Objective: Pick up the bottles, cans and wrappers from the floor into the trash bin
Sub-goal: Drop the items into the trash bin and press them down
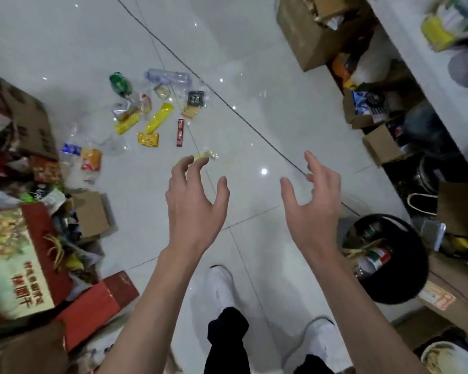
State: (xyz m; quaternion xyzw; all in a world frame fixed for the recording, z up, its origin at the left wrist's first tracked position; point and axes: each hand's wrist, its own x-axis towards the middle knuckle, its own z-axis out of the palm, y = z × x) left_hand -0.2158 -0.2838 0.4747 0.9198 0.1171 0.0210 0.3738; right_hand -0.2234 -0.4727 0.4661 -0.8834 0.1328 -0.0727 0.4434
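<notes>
The glossy white tiled floor [65, 36] bears a loose scatter of litter: a green bottle [120, 84] and a clear bottle [170, 76] on their sides, several yellow wrappers [159, 117], a red stick wrapper [180, 132] and a dark packet [195, 99]. A thin dark cable [254, 128] runs slantwise across the tiles. A black trash bin [401, 292] stands at the right, and cardboard boxes [91, 214] crowd the left edge.

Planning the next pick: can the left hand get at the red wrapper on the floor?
Probably yes. The left hand is open, and only bare floor and a small yellow wrapper lie before the red wrapper.
</notes>
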